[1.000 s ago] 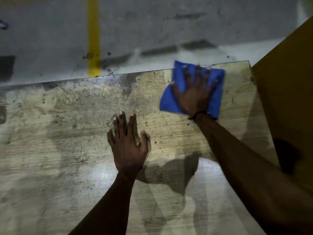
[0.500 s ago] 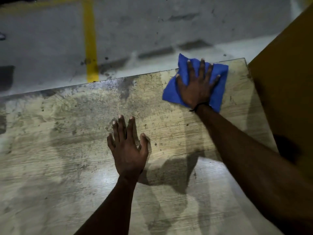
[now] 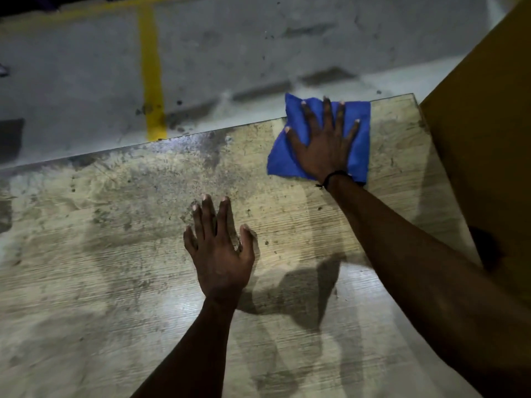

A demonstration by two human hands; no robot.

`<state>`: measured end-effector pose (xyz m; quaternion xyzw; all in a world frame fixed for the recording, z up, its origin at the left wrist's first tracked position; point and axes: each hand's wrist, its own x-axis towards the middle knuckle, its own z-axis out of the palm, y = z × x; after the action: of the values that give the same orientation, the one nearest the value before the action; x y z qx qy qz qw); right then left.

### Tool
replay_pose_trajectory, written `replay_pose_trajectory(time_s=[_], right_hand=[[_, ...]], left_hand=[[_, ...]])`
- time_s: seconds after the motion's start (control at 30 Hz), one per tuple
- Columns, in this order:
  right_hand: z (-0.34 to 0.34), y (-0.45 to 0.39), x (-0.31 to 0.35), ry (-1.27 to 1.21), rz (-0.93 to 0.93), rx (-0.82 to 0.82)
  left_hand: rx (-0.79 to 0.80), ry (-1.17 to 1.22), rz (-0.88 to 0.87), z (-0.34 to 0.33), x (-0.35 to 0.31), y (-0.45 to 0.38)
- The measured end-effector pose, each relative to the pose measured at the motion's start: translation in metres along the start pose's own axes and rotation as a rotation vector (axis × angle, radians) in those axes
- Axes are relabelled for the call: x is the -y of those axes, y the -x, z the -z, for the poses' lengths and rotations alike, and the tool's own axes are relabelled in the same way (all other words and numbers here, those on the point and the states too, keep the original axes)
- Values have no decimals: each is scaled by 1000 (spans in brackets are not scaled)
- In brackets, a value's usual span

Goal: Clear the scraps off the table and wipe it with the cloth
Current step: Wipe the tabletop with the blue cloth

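Right hand [image 3: 324,147]: all five fingers [image 3: 327,116] are straight and spread, pressed flat on the blue cloth [image 3: 359,139]. Nothing is gripped; the palm bears down on the fabric. A dark band [image 3: 334,176] circles the wrist. The forearm runs from the wrist toward 5 o'clock and leaves the view at the lower right.

Cloth: lies flat under the right hand at the far right corner of the table [image 3: 100,254], at about 1 o'clock from the view centre. Its upper left corner overhangs the far table edge, above the floor. The right edge of the cloth stands near, but apart from, the right end of the table.

Left hand [image 3: 219,254]: fingers straight and slightly spread, thumb out toward 3 o'clock, palm flat on the bare tabletop near the view centre. It holds nothing. The forearm runs toward 7 o'clock to the lower edge of the view.

Table: pale wood-grain top, with dark mottled grime concentrated along the far edge and around 11 o'clock of the left hand. Small dark specks [image 3: 267,242] lie between the two hands.

Surroundings: a grey floor [image 3: 71,67] with a yellow painted line [image 3: 150,73] lies beyond the table at 12 o'clock. A brown panel [image 3: 474,139] stands just beside the table's right end at 3 o'clock.
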<state>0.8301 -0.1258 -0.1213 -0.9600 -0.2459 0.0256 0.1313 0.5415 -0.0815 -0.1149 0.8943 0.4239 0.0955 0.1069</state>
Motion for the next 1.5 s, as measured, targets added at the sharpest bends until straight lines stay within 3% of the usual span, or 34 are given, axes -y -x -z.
replay_pose_trajectory(time_s=[0.07, 0.2, 0.27, 0.57, 0.83, 0.9, 1.13, 1.23, 1.4, 1.5], right_hand=[[-5, 24, 12, 12, 51, -9], [-4, 122, 22, 19, 393, 50], [2, 149, 8, 48, 456, 66], [7, 50, -16, 71, 72, 26], [17, 252, -13, 62, 328, 67], [22, 254, -28, 85, 290, 59], [13, 145, -41, 67, 50, -13], [8, 191, -24, 106, 99, -27], [23, 336, -22, 48, 379, 75], [24, 321, -40, 84, 326, 62]], left_hand=[[-1, -14, -2, -2, 2, 0], [-11, -47, -9, -5, 4, -1], [-17, -55, -7, -5, 4, -2], [13, 20, 4, -1, 0, -3], [-43, -26, -33, -7, 6, -3], [-35, -28, -39, -7, 6, -2], [19, 11, -42, -2, 5, 0], [23, 29, -43, -3, 8, 0], [50, 24, -55, -4, 11, -3], [49, -12, -62, -4, 11, -2]])
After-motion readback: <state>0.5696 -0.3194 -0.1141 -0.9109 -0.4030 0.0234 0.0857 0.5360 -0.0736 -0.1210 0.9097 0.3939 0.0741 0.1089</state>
